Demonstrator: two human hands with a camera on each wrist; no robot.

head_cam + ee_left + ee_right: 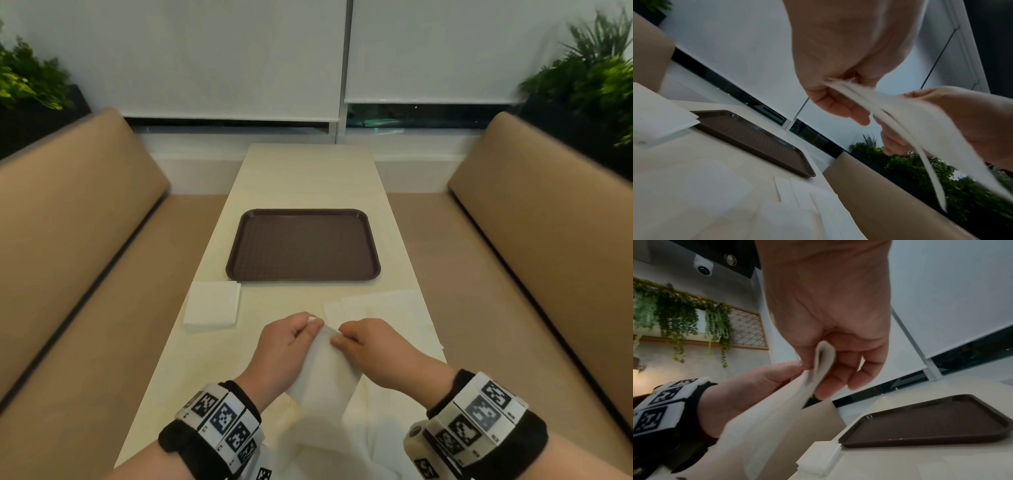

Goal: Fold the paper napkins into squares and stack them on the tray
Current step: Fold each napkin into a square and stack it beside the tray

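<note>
Booth bench, tray (303,219) ahead of my hands still bare. My left hand (286,346) and right hand (371,344) both pinch one napkin (323,375) mid-fold; folded stack (211,307) waits left, flat napkins (383,308) right.

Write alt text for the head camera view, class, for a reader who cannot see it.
Two hands, left hand and right hand, pinch the top edge of a white napkin above a cream table. Beyond sits an empty brown tray, with a folded napkin stack at its near-left corner.
</note>
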